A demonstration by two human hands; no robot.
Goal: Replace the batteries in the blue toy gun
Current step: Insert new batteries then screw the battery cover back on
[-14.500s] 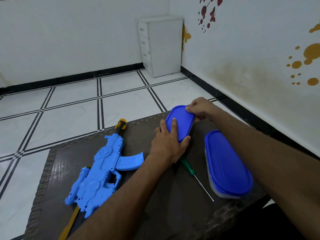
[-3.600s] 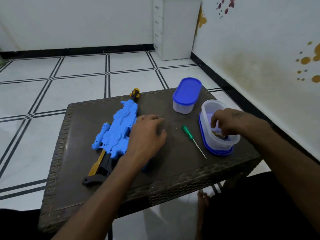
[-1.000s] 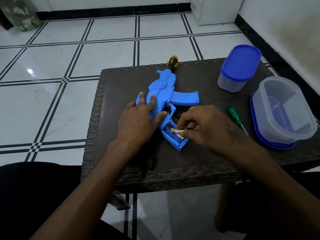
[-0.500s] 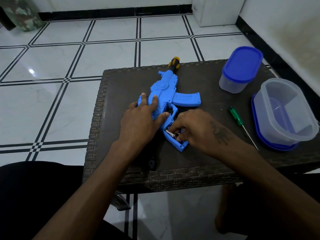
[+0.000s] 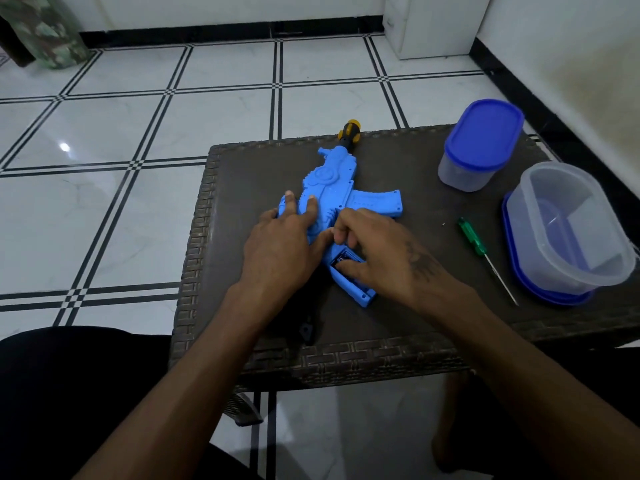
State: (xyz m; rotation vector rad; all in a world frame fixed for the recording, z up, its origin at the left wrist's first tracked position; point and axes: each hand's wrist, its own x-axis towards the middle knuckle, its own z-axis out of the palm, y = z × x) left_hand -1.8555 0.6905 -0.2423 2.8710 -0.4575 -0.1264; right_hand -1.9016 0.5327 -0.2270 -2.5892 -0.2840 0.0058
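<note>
Tub (image 5: pixel 571 230) open, beside lidded tub (image 5: pixel 479 147)

floor (image 5: pixel 145 209): white tiles, black lines | wall (image 5: pixel 571 46): white | cabinet (image 5: pixel 433 26): white, corner

Blue gun (image 5: pixel 332 188) with yellow-black muzzle, green screwdriver (image 5: pixel 471 236), blue-lidded clear tubs (image 5: pixel 479 147), dark brown woven table (image 5: pixel 242 174), white floor (image 5: pixel 138 116) lined black

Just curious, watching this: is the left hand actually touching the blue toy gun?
Touching. In the head view the left hand lies flat on the blue toy gun, its straight fingers resting on the blue body with no gap showing.
</note>
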